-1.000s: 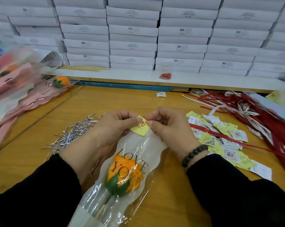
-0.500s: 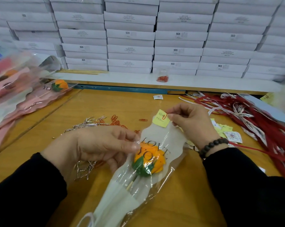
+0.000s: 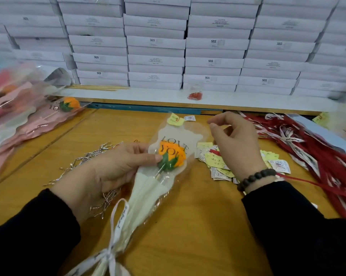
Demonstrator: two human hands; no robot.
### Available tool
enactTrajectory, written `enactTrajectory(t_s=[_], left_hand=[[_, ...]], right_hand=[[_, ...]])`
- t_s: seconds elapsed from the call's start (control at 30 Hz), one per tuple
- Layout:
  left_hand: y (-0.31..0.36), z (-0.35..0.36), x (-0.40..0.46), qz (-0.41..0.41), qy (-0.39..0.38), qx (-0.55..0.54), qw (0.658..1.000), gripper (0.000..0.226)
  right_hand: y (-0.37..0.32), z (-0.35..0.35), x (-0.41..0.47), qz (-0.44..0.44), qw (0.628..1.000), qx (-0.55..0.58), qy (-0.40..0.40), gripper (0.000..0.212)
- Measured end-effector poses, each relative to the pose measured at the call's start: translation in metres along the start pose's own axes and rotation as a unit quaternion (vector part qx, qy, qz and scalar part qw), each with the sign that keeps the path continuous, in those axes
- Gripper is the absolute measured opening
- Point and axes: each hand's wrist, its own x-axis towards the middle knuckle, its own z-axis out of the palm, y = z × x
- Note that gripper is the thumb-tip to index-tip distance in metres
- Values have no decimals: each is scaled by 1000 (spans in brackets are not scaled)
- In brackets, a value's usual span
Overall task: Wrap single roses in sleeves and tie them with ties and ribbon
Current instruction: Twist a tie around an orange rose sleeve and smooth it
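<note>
The left hand (image 3: 116, 168) grips the wrapped rose: its fingers (image 3: 146, 157) curl round the sleeve (image 3: 148, 196) at the green base of the orange rose (image 3: 173, 154), the thumb on top. Just below those fingers the sleeve narrows to the white ribbon (image 3: 108, 255), already tied in a bow. Beyond the fingertips the sleeve's top fans out, with a yellow tag (image 3: 175, 120) clipped at its edge. The right hand (image 3: 235, 144) hovers beside that top, fingers loosely curled and holding nothing, apart from the film.

The bundle looks very light. The film is probably slick and crinkly, giving under pressure, so a grip around the stem below the bloom seems safest; squeezing the bloom could crush it, and pulling on the tag could tear it off.

Under the right wrist lie loose paper tags (image 3: 218, 164) on the counter (image 3: 198, 226); silver ties (image 3: 88, 156) lie behind the left hand, red ribbons (image 3: 317, 148) well off to the right.
</note>
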Motion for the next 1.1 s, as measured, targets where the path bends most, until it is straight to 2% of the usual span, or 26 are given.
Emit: enactTrajectory(t_s=[0.17,0.33,0.43,0.57,0.73,0.83,0.93,1.1], left_hand=[[-1,-11,5,66,158,-55,984,40],[-4,-20,12,115,274,-73,952,48],[-6,-21,15,141,313,-88,935,40],[-6,-18,18,179,348,-99,915,15],[-4,-13,19,211,345,-132,905,27],[-4,-11,19,208,336,-139,908,14],[-3,-5,20,195,320,-152,915,11],[-8,5,18,167,270,-83,945,7]], right_hand=[[-20,9,-11,11,986,30,-163,16],[-37,16,-23,50,925,-47,-374,26],[-44,18,-28,53,901,-77,-424,35],[-47,20,-30,34,898,-125,-421,39],[-44,23,-32,25,909,-154,-386,13],[-42,21,-31,26,918,-166,-359,7],[-44,13,-24,18,935,-175,-309,5],[-50,-19,7,-8,970,-166,-178,4]])
